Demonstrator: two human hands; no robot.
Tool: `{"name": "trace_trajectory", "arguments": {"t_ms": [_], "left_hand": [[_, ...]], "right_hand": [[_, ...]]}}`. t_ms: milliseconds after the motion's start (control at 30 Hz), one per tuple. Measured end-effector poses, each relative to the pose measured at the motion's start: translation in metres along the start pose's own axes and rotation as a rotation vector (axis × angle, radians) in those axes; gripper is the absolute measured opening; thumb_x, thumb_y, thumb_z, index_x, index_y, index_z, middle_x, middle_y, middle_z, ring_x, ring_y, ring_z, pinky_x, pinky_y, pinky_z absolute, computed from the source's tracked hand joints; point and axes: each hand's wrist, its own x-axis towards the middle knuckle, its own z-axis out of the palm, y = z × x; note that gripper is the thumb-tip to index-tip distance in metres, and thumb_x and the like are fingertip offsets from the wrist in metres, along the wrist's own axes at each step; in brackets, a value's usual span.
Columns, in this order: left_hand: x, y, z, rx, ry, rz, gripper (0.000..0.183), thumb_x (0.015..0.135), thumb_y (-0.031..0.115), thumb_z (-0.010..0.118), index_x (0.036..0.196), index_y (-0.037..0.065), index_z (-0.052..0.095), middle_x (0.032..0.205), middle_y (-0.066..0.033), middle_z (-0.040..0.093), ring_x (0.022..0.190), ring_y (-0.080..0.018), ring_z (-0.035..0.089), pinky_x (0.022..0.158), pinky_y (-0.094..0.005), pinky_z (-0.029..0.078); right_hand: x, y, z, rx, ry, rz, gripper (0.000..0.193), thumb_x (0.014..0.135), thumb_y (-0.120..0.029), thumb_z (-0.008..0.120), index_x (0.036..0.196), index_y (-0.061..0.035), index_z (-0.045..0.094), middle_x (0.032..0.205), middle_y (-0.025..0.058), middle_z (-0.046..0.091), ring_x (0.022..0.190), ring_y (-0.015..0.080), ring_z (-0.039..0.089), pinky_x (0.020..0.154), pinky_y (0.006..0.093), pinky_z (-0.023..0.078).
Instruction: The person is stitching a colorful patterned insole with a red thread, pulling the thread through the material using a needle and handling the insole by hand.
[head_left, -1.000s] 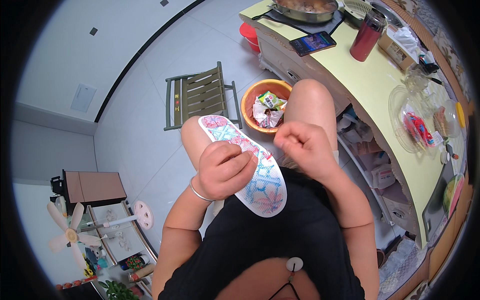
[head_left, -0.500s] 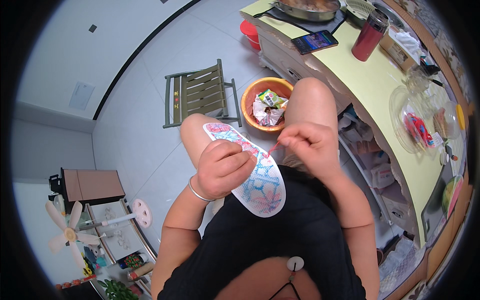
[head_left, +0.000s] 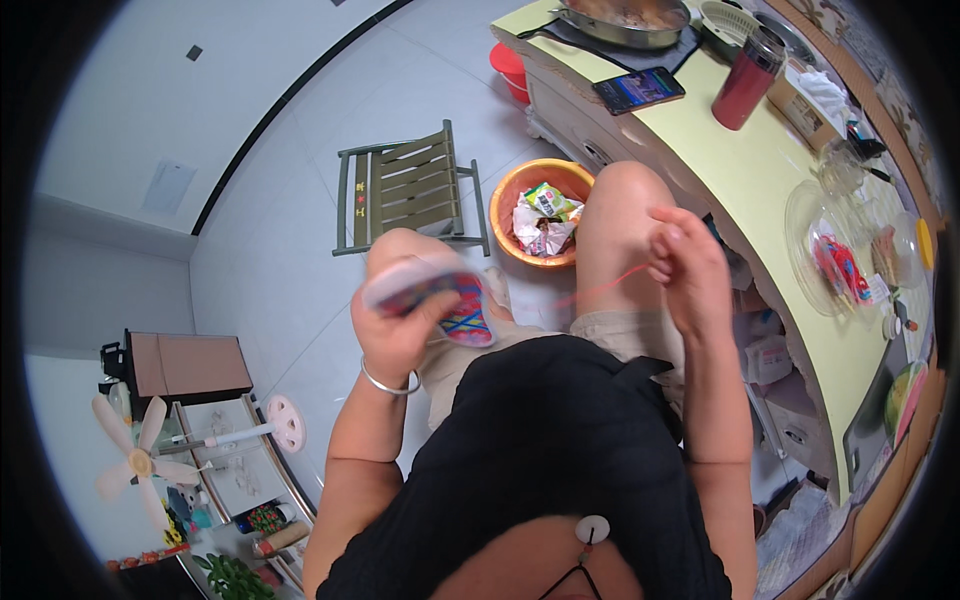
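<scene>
An embroidered shoe insole (head_left: 466, 318), white-edged with blue, red and green stitching, is tilted up and smeared by motion over my left thigh. My left hand (head_left: 388, 335) grips it, the thumb pressed on the stitched face. A red thread (head_left: 605, 287) runs taut from beside the insole, across the gap between my legs, to my right hand (head_left: 692, 268). That hand is raised over my right thigh with its fingers curled together at the thread's end. Whether a needle sits between those fingers is too small to tell.
An orange bin (head_left: 497, 225) with wrappers stands beyond my knees, beside a folding stool (head_left: 410, 190). Along the right runs a yellow-topped table (head_left: 690, 135) carrying a phone (head_left: 638, 90), a red flask (head_left: 748, 82), a pan (head_left: 640, 35) and a tray with red thread (head_left: 838, 262).
My right hand has moved away to the right and drawn the red thread out long. My left hand has shifted left and turned the insole up, showing its other face.
</scene>
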Motion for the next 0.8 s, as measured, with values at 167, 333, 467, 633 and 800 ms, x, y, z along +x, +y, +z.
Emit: {"name": "trace_trajectory", "arguments": {"t_ms": [167,333,467,633,800], "left_hand": [[0.018,-0.025,-0.027,0.124,0.308,-0.251,0.013,0.078,0.003,0.07,0.088,-0.004,0.066,0.078,-0.008,0.069,0.066,-0.0105,0.063,0.059,-0.026,0.051],[0.026,-0.046,-0.051,0.087,0.407,-0.283,0.016,0.078,0.001,0.069,0.092,-0.005,0.063,0.083,-0.0112,0.069,0.067,-0.015,0.066,0.061,-0.0268,0.054],[0.021,-0.034,-0.015,-0.167,0.286,-0.395,0.016,0.077,0.0,0.069,0.092,-0.005,0.064,0.085,-0.0109,0.069,0.069,-0.0133,0.066,0.062,-0.0256,0.054],[0.02,-0.016,0.021,-0.332,0.116,-0.445,0.023,0.078,-0.001,0.068,0.099,-0.004,0.062,0.089,-0.0115,0.068,0.074,-0.015,0.067,0.066,-0.026,0.055],[0.018,0.015,0.039,-0.371,0.045,-0.481,0.021,0.079,0.001,0.067,0.099,-0.004,0.063,0.09,-0.0103,0.069,0.075,-0.0146,0.067,0.068,-0.0263,0.055]], "right_hand": [[-0.042,-0.066,-0.047,0.305,-0.065,-0.352,0.01,0.091,-0.005,0.052,0.1,-0.0023,0.05,0.074,-0.0027,0.042,0.062,0.0053,0.037,0.053,0.0183,0.03],[-0.07,-0.153,-0.187,0.584,-0.097,-0.748,0.013,0.09,0.006,0.041,0.103,0.0061,0.043,0.069,0.0033,0.032,0.062,0.0133,0.031,0.053,0.0269,0.028],[-0.043,-0.139,-0.209,0.378,0.226,-0.916,0.016,0.09,0.003,0.047,0.106,0.0068,0.044,0.072,0.0055,0.04,0.065,0.0144,0.037,0.056,0.0263,0.032],[-0.028,-0.047,-0.013,-0.263,0.357,-0.576,0.022,0.092,-0.004,0.053,0.113,0.0013,0.055,0.079,-0.002,0.05,0.065,0.0044,0.043,0.055,0.0192,0.036],[-0.02,0.003,0.061,-0.938,-0.11,-1.022,0.012,0.075,0.002,0.065,0.086,-0.0024,0.063,0.07,0.0084,0.059,0.06,0.0214,0.056,0.058,0.0306,0.046]]}}
